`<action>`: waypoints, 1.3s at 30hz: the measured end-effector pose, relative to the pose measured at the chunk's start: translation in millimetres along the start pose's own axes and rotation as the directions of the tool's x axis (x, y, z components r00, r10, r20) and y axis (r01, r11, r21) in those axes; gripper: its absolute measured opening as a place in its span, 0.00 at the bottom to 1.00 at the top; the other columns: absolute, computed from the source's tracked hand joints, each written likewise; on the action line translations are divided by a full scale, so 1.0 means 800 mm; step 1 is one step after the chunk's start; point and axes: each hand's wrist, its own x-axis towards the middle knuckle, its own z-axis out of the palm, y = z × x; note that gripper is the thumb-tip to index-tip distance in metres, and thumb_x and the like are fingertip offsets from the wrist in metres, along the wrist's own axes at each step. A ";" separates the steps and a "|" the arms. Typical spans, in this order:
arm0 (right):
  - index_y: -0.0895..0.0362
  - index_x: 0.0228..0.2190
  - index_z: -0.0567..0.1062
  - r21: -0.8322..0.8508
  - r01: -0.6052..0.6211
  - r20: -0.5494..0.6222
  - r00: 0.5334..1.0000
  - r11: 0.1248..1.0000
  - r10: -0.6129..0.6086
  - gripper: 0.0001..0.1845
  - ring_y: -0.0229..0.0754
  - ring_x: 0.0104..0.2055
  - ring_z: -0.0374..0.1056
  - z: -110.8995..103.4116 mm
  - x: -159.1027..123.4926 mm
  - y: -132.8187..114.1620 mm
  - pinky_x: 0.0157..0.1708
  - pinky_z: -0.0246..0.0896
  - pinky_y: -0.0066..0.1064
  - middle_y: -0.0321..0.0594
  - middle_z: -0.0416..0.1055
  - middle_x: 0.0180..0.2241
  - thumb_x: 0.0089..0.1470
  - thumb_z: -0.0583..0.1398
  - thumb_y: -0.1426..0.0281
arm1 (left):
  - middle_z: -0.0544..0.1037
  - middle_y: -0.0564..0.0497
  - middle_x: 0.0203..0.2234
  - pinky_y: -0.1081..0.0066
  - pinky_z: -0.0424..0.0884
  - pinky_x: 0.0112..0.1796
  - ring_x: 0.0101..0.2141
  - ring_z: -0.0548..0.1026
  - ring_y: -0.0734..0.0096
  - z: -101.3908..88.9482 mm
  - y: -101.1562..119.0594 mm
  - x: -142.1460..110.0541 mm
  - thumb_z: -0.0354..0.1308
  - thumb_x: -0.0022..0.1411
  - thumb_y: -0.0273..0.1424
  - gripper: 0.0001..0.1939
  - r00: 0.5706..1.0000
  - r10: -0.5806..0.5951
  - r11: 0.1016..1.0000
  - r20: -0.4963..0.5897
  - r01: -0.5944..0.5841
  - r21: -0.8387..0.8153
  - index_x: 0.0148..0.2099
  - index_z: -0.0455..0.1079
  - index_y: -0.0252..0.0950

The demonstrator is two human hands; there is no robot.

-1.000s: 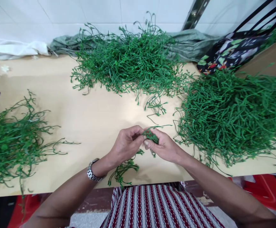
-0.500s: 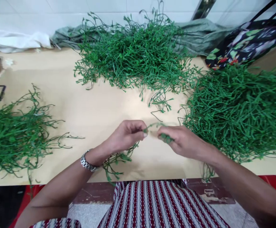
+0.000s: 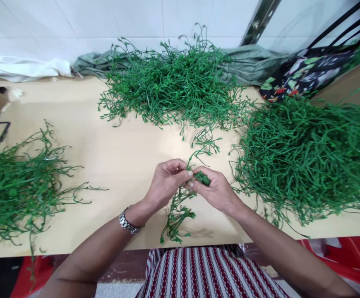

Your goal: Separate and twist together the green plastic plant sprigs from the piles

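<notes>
While L hand (image 3: 169, 180) & R hand (image 3: 219, 192) work green stems (image 3: 180, 211), far more lies loose

Both hands are together, low-centre over the worktop (image 3: 111, 153), fingertips meeting. L hand is closed in a pinch on the stems, a few tips poking up past the thumb & the rest hanging below toward the near edge. R hand is curled round a compact green clump (image 3: 202, 178).

Progress: prob. mid-job on one small handful. Left to do, at a guess, is a lot, w/ three heaps about: back pile (image 3: 170, 82), right pile (image 3: 310, 161), left pile (image 3: 15, 190). Can't tell which, if any, is finished stuff. Small loose cluster (image 3: 206, 140) lies btwn the hands & back pile.

Surface & room: worktop is pale, smooth, set against a white tiled wall (image 3: 90, 20). Grey-green cloth (image 3: 251, 64) & white cloth (image 3: 27, 68) run along the back; dark floral fabric (image 3: 307, 76) sits back right, nr a cardboard box (image 3: 358, 80). Metal upright (image 3: 259, 22) on the wall. Red plastic seat (image 3: 350, 258), approx., below the near edge at right.
</notes>
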 end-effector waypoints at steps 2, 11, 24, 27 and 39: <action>0.59 0.30 0.69 -0.016 0.020 0.004 1.000 1.000 -0.020 0.10 0.33 0.28 0.60 -0.005 -0.001 0.002 0.29 0.56 0.24 0.34 0.66 0.25 0.48 0.60 0.64 | 0.69 0.56 0.17 0.76 0.63 0.24 0.20 0.65 0.81 -0.003 0.002 -0.001 0.61 0.45 0.26 0.06 0.997 -0.032 0.999 0.075 0.032 -0.009 0.24 0.66 0.31; 0.58 0.30 0.68 -0.350 0.323 0.052 0.944 0.879 -0.326 0.04 0.35 0.29 0.63 -0.012 -0.007 -0.005 0.30 0.57 0.25 0.37 0.68 0.27 0.51 0.58 0.69 | 0.69 0.55 0.20 0.75 0.61 0.27 0.23 0.66 0.79 -0.019 0.004 -0.005 0.61 0.44 0.24 0.07 0.959 -0.150 0.988 0.240 0.135 0.079 0.27 0.65 0.30; 0.58 0.24 0.65 -0.266 0.495 0.391 0.840 0.827 -0.377 0.06 0.34 0.25 0.57 -0.031 -0.007 -0.023 0.26 0.52 0.25 0.35 0.63 0.22 0.51 0.53 0.74 | 0.59 0.55 0.17 0.74 0.52 0.23 0.21 0.56 0.79 -0.015 0.017 -0.017 0.57 0.51 0.31 0.13 0.899 -0.079 0.950 0.431 -0.063 0.306 0.18 0.64 0.30; 0.58 0.22 0.64 -0.141 0.340 0.475 0.847 0.930 -0.238 0.08 0.32 0.23 0.57 -0.036 -0.012 -0.022 0.24 0.52 0.23 0.33 0.61 0.21 0.52 0.54 0.72 | 0.62 0.54 0.18 0.74 0.53 0.23 0.20 0.57 0.79 -0.017 0.022 -0.016 0.58 0.51 0.30 0.11 0.897 -0.101 0.960 0.430 -0.025 0.278 0.20 0.68 0.30; 0.57 0.36 0.66 0.258 0.055 -0.002 0.998 0.965 -0.056 0.17 0.29 0.18 0.50 0.005 -0.002 -0.011 0.17 0.47 0.23 0.28 0.54 0.19 0.49 0.58 0.58 | 0.70 0.53 0.25 0.72 0.62 0.38 0.31 0.67 0.76 -0.008 -0.002 -0.002 0.66 0.42 0.29 0.04 0.998 -0.031 0.987 0.057 0.040 -0.153 0.26 0.77 0.37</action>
